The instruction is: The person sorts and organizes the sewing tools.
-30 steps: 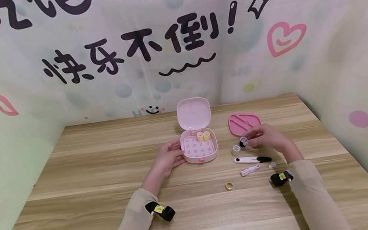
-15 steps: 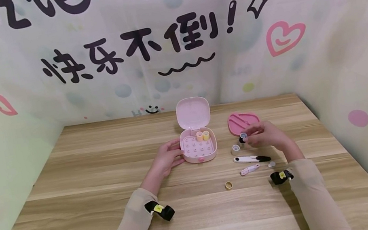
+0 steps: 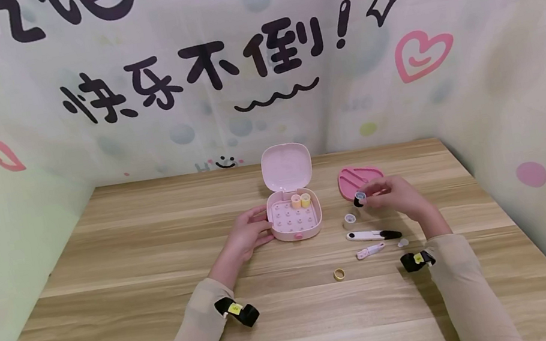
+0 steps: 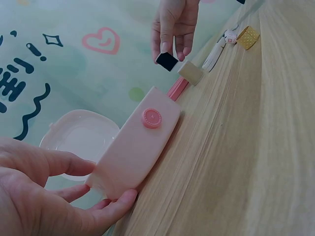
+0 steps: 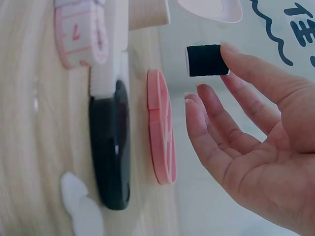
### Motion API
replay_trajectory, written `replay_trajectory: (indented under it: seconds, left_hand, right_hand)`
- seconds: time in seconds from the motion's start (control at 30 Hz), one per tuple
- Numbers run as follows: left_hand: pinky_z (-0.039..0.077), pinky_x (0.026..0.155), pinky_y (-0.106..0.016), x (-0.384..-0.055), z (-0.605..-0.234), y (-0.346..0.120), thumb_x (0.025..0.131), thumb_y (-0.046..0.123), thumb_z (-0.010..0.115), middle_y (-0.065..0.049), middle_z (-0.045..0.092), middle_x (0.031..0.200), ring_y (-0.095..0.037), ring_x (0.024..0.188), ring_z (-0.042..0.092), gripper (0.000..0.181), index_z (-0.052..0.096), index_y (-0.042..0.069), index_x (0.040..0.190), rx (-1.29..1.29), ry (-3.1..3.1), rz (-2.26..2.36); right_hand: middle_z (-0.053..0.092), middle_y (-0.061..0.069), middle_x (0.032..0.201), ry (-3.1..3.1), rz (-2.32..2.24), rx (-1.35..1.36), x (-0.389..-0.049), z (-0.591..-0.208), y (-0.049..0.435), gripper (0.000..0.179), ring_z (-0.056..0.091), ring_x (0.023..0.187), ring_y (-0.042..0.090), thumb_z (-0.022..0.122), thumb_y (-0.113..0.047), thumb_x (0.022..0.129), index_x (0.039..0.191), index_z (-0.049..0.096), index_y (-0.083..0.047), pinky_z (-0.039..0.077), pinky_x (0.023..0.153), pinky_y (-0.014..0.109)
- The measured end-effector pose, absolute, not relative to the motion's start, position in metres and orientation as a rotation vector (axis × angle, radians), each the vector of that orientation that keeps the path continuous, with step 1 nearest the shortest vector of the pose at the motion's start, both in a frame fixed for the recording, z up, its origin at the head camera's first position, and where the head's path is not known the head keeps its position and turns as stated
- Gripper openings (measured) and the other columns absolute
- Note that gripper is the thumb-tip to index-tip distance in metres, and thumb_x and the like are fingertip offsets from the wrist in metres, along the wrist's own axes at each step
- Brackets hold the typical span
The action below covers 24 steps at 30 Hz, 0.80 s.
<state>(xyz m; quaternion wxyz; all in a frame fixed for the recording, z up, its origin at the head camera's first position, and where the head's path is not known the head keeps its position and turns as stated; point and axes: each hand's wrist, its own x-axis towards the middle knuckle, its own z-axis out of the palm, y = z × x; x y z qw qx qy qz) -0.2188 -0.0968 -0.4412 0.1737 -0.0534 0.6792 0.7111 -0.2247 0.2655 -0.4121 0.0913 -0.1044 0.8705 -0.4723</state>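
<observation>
My left hand [image 3: 248, 236] grips the left side of a pink sewing box [image 4: 133, 142], thumb and fingers around its corner. Its lid [image 3: 286, 167] stands up at the back. Inside, an orange thread spool [image 3: 296, 203] and a yellow thread spool [image 3: 306, 201] sit among rows of small pegs. My right hand [image 3: 397, 197] pinches a black thread spool [image 5: 204, 61] between thumb and fingertips, raised above the table to the right of the box. Just below it, a whitish thread spool [image 3: 350, 221] stands on the table.
Behind the right hand lies a pink slotted tray [image 3: 348, 186]. Nearer are white thread snips with a black end [image 3: 364, 235], a small tape measure [image 3: 364, 254], a little white piece [image 3: 403, 242] and a gold ring thimble [image 3: 339, 274]. A printed cloth hangs behind the table.
The right hand has raised the black thread spool slightly away from the whitish one, and the spool has tilted. The left hand and the box have stayed put.
</observation>
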Motion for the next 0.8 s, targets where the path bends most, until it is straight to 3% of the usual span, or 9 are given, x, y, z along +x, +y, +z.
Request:
replay_trajectory:
  seconds: [0.4,0.8]
  left_hand:
    - [0.059,0.106,-0.048,-0.217,-0.439,-0.098,0.100,-0.009,0.055,-0.030,0.048,0.156,-0.033,0.120,0.062,0.057,0.043,-0.005,0.156,-0.136,1.926,2.016]
    - [0.058,0.106,-0.048,-0.219,-0.441,-0.098,0.100,-0.010,0.054,-0.030,0.049,0.155,-0.031,0.116,0.062,0.057,0.044,-0.004,0.156,-0.134,1.924,2.017]
  right_hand:
    - [0.072,0.023,0.120,2.668,-1.385,-0.296,-0.224,-0.403,0.258,0.037,0.065,0.105,0.023,0.075,-0.014,0.099,0.128,0.069,0.008,0.057,0.085,0.025]
    - [0.071,0.025,0.117,2.580,-1.507,-0.282,-0.222,-0.397,0.248,0.037,0.070,0.094,0.012,0.073,-0.008,0.099,0.129,0.066,0.012,0.064,0.086,0.027]
